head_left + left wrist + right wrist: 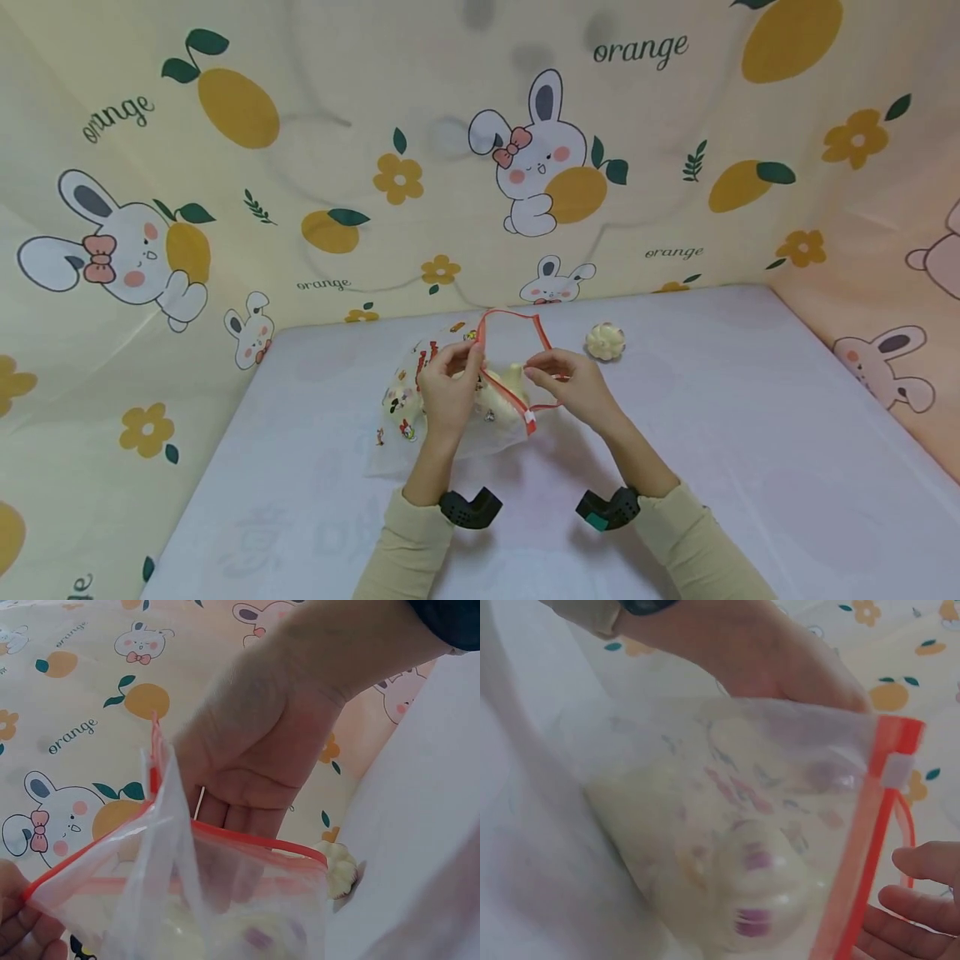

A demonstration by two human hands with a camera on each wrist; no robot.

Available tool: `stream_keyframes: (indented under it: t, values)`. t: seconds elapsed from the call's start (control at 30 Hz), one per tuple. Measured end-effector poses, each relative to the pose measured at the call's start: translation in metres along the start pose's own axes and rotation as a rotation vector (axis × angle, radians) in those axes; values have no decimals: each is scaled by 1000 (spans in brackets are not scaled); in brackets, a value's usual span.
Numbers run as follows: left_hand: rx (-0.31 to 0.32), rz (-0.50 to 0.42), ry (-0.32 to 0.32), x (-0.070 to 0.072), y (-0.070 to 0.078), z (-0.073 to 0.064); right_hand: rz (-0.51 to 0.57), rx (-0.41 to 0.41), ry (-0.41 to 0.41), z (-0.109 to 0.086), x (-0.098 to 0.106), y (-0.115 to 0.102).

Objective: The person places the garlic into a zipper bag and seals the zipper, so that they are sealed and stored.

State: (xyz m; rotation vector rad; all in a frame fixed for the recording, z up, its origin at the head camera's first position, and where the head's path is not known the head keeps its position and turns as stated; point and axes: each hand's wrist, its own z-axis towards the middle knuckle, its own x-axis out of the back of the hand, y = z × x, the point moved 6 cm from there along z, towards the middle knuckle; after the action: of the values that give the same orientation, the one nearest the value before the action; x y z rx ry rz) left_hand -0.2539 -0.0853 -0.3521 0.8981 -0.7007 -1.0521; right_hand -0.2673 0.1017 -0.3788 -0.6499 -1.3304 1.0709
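A see-through zip bag (480,440) with cartoon prints and an orange-red rim lies on its side, its mouth spread to the right. My left hand (447,396) pinches the rim at the mouth's near left. Inside sit cream, rounded pieces (757,892) with purple patches; one with a stubby neck (514,377), like a garlic bulb, shows at the opening. My right hand (581,390) is at the mouth with its fingers loosely extended, holding nothing; in the left wrist view its fingertips show through the film. A white slider (897,771) sits near one rim corner.
A cream, fluted piece (604,342), like a garlic bulb, lies on the pale tabletop (712,433) beyond my right hand. Printed cloth (435,100) with rabbits and oranges hangs behind the table and along its sides.
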Motion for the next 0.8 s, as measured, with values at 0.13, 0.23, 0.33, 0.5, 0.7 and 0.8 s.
stream_keyframes:
  t: [0.13, 0.23, 0.33, 0.5, 0.7, 0.8]
  values:
    - [5, 1, -1, -1, 0, 0, 5, -11, 23, 2, 9, 2]
    - [17, 1, -1, -1, -1, 0, 13, -14, 34, 2, 14, 4]
    - [24, -1, 0, -1, -2, 1, 7, -17, 40, 3, 18, 7]
    - [16, -19, -7, -2, -1, 1, 20, -29, 82, 7, 29, 12]
    - [27, -32, -10, -1, -2, 0, 32, -37, 143, 14, 46, 22]
    - [11, -30, -15, -1, -1, 0, 22, -43, 190, 17, 57, 28]
